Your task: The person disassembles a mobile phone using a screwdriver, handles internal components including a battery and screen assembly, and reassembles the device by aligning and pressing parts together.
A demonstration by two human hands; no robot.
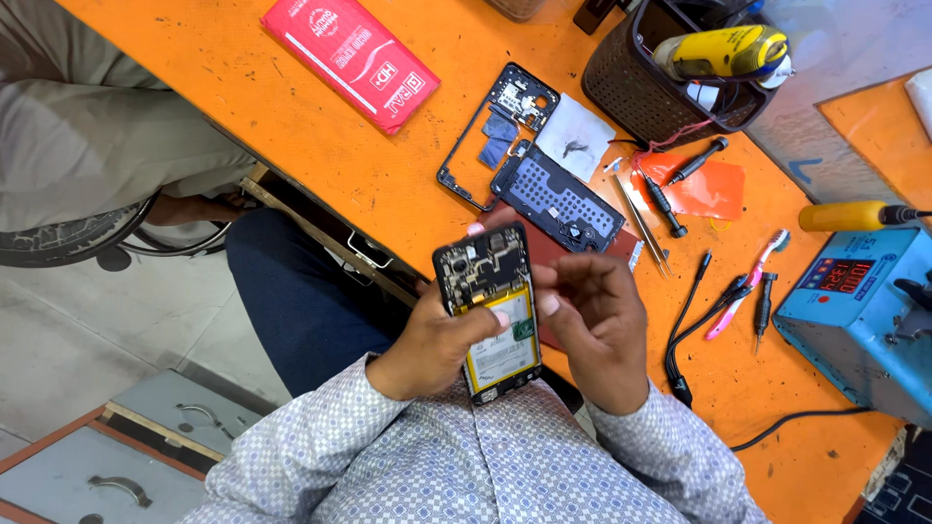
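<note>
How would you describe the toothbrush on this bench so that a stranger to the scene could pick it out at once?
Start at the orange table and go to the blue box-shaped machine with a red display at its right edge. Just left of that machine lies the toothbrush, slanted, bristles uppermost. Its pink and white handle sets it apart from the black screwdrivers and black cables beside it.

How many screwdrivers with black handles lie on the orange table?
3. Two cross over the orange sheet: one near the basket, one just below it. A third lies beside the pink toothbrush. More may be hidden inside the basket.
</note>
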